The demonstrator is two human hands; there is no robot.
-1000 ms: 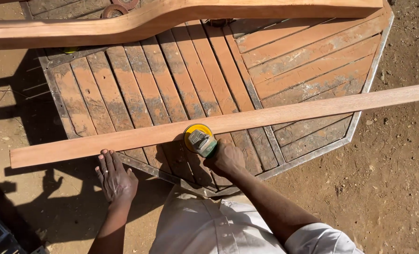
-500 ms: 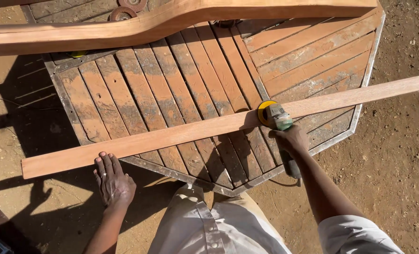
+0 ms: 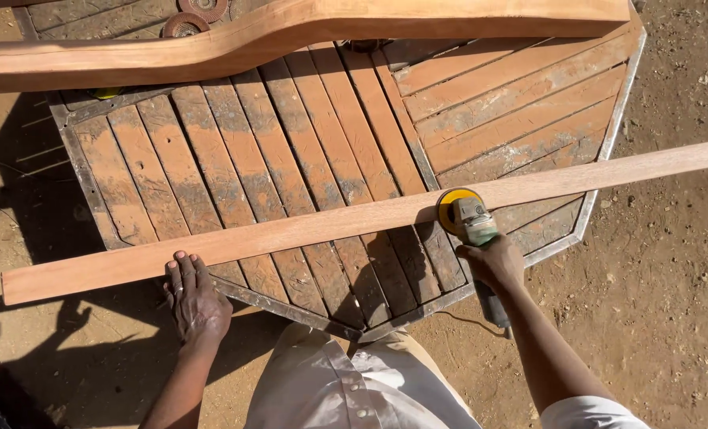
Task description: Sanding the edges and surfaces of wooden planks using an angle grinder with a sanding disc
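A long thin wooden plank (image 3: 306, 229) lies across a slatted wooden table (image 3: 290, 143). My left hand (image 3: 195, 298) lies flat with spread fingers at the near edge of the plank's left part, pressing it down. My right hand (image 3: 493, 262) grips a handheld angle grinder (image 3: 469, 222) with a yellow sanding disc (image 3: 449, 208). The disc rests on the plank right of its middle.
A thicker curved wooden beam (image 3: 290, 32) lies along the table's far edge. Two round discs (image 3: 185, 24) sit at the top behind it. The table has a metal frame (image 3: 608, 143). Bare dirt ground (image 3: 672, 302) surrounds it. My light trousers (image 3: 346, 389) are at the bottom.
The grinder first slid right along the plank, then came back a little to the left. My left hand stays pressed at the left part of the plank.
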